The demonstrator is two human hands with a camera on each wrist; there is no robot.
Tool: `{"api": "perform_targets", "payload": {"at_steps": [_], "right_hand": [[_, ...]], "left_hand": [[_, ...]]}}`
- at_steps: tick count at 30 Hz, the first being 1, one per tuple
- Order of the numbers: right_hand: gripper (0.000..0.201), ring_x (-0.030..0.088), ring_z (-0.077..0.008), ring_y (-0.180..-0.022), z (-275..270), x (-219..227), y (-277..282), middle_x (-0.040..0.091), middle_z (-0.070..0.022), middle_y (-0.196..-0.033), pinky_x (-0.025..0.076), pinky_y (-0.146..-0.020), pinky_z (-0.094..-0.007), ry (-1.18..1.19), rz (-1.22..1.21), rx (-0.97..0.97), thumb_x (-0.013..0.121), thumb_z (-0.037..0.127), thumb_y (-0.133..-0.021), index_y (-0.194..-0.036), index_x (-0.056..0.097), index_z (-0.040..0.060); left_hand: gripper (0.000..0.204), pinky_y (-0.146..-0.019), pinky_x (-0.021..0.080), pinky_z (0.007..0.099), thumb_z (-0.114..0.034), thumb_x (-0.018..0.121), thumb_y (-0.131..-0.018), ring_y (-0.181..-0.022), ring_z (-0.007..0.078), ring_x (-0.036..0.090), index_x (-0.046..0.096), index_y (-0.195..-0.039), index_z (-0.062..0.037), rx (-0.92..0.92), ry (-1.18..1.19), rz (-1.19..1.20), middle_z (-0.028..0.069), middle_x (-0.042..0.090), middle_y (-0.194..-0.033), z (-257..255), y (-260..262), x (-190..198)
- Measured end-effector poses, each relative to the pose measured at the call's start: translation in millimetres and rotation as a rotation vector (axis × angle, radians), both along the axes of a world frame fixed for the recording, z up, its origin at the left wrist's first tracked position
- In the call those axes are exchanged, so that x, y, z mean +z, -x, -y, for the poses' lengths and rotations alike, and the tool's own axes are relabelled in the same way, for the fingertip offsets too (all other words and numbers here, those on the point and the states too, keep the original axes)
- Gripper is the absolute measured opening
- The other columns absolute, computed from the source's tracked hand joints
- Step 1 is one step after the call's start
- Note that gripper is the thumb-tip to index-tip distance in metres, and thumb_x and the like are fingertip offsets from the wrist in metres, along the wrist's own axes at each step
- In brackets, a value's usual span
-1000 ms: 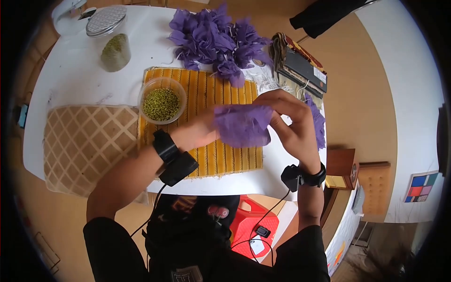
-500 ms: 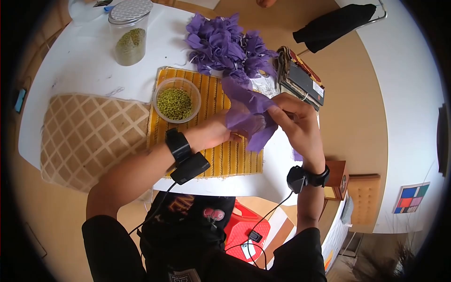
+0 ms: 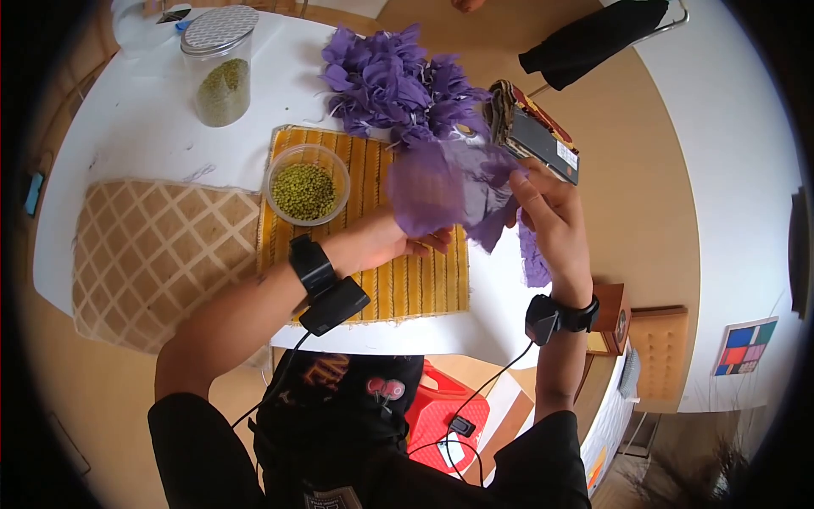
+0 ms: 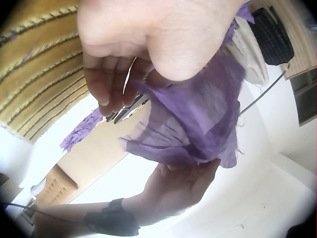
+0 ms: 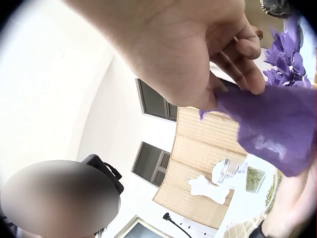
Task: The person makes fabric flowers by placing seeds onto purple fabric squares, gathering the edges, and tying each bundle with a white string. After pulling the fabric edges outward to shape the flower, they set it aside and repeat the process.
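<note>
A sheer purple cloth piece (image 3: 432, 187) is stretched between the two hands above the yellow striped mat (image 3: 415, 284). The left hand (image 3: 377, 242) pinches its left side, the fingertips partly behind it. In the left wrist view, a thin dark metal tool (image 4: 130, 109) lies along the curled fingers of the left hand (image 4: 143, 44); its kind is unclear. The right hand (image 3: 555, 229) pinches the cloth's right edge between thumb and fingers, seen also in the right wrist view, where the cloth (image 5: 277, 124) hangs from the right hand (image 5: 198, 54).
Purple ruffled cloth pieces (image 3: 394, 85) lie at the mat's far edge. A bowl of green beans (image 3: 303, 191) sits on the mat, a lidded jar (image 3: 222, 89) behind it. A checked brown mat (image 3: 161, 263) lies left, dark notebooks (image 3: 543, 140) right. A red stool (image 3: 437, 416) stands below.
The purple cloth has gone from bunched and folded to more spread out. The right hand has moved slightly right and turned; the left hand has shifted a little right.
</note>
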State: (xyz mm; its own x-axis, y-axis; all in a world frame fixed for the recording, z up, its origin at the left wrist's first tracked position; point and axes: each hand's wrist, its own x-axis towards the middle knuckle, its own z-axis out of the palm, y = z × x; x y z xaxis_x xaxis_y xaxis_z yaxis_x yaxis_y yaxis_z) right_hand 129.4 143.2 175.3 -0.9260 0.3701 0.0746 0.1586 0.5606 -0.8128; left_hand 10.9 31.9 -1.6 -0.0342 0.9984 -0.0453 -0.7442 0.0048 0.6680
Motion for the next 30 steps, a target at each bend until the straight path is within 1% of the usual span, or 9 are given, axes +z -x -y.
{"api": "perform_targets", "payload": {"at_steps": [6,8,16,18,23,26,28,29,30], "right_hand": [[0.027,0.053,-0.0107,-0.063,-22.3,9.4,-3.7,0.056,-0.0055,-0.086,0.040,-0.057,-0.0245,-0.089,-0.072,-0.061,0.055,0.014,-0.095,-0.085,0.063,-0.0097],[0.029,0.047,-0.0079,-0.059,-32.7,18.3,-1.9,0.052,-0.0008,-0.075,0.036,-0.054,-0.0234,-0.169,-0.144,-0.272,0.055,0.016,-0.095,-0.076,0.061,-0.0057],[0.028,0.046,-0.0078,-0.058,-14.2,20.4,-0.5,0.049,-0.0008,-0.066,0.035,-0.053,-0.0247,-0.312,-0.129,-0.305,0.056,0.014,-0.094,-0.073,0.059,-0.0040],[0.021,0.053,-0.0158,-0.059,3.7,6.2,-1.5,0.055,-0.0074,-0.071,0.041,-0.056,-0.0289,-0.441,-0.046,-0.016,0.058,0.012,-0.091,-0.079,0.062,-0.0047],[0.018,0.063,-0.0338,-0.078,34.4,-29.8,3.6,0.063,-0.0161,-0.094,0.050,-0.070,-0.0390,-0.428,0.203,0.390,0.062,0.013,-0.088,-0.101,0.067,0.0020],[0.021,0.063,-0.0336,-0.080,34.5,-34.5,9.8,0.063,-0.0167,-0.097,0.051,-0.073,-0.0385,-0.344,0.187,0.461,0.060,0.014,-0.089,-0.107,0.066,0.0036],[0.022,0.063,-0.0320,-0.080,31.1,-27.1,13.2,0.063,-0.0163,-0.096,0.050,-0.073,-0.0379,-0.296,0.185,0.475,0.059,0.015,-0.091,-0.108,0.066,0.0031],[0.023,0.063,-0.0305,-0.079,29.0,-23.2,14.2,0.063,-0.0159,-0.096,0.050,-0.073,-0.0373,-0.248,0.180,0.488,0.059,0.016,-0.092,-0.110,0.065,0.0027],[0.023,0.063,-0.0305,-0.079,27.1,-21.1,14.6,0.063,-0.0159,-0.096,0.050,-0.073,-0.0373,-0.248,0.181,0.490,0.059,0.016,-0.092,-0.110,0.065,0.0027]], "left_hand": [[0.031,-0.071,0.047,0.0260,-0.029,0.043,-0.101,-0.090,0.0175,0.065,0.056,-0.115,-0.0057,0.019,0.074,0.053,0.0082,0.067,-0.099,0.3,0.4,1.2],[0.027,-0.073,0.051,0.0301,-0.021,0.039,-0.101,-0.088,0.0195,0.067,0.057,-0.111,-0.0036,0.015,0.100,0.120,0.0112,0.068,-0.097,0.3,2.0,-0.2],[0.037,-0.075,0.050,0.0302,-0.033,0.041,-0.101,-0.094,0.0194,0.066,0.059,-0.111,-0.0025,-0.086,0.052,-0.003,0.0110,0.068,-0.104,-1.0,2.6,-3.0],[0.037,-0.075,0.051,0.0297,-0.034,0.042,-0.101,-0.094,0.0197,0.066,0.059,-0.111,-0.0026,-0.082,0.059,0.057,0.0104,0.068,-0.105,-2.6,2.6,-3.6],[0.033,-0.079,0.051,0.0308,-0.033,0.042,-0.100,-0.097,0.0197,0.064,0.055,-0.114,-0.0059,0.055,-0.067,0.241,0.0085,0.065,-0.107,-1.6,-0.7,-11.1],[0.029,-0.076,0.051,0.0293,-0.034,0.043,-0.101,-0.094,0.0151,0.062,0.055,-0.111,-0.0100,0.086,-0.212,0.245,0.0038,0.061,-0.105,-15.5,0.2,-38.3],[0.021,-0.083,0.052,0.0290,-0.015,0.044,-0.099,-0.097,0.0134,0.059,0.054,-0.114,-0.0036,0.081,-0.326,0.096,0.0074,0.058,-0.106,-14.4,2.8,-40.0],[0.021,-0.083,0.052,0.0290,-0.015,0.044,-0.099,-0.097,0.0134,0.059,0.054,-0.114,-0.0036,0.083,-0.325,0.097,0.0074,0.058,-0.106,-6.7,4.3,-32.1],[0.023,-0.084,0.051,0.0286,-0.017,0.045,-0.099,-0.099,0.0124,0.057,0.052,-0.117,-0.0036,0.139,-0.334,-0.236,0.0071,0.057,-0.108,7.6,6.3,-14.5]]}}
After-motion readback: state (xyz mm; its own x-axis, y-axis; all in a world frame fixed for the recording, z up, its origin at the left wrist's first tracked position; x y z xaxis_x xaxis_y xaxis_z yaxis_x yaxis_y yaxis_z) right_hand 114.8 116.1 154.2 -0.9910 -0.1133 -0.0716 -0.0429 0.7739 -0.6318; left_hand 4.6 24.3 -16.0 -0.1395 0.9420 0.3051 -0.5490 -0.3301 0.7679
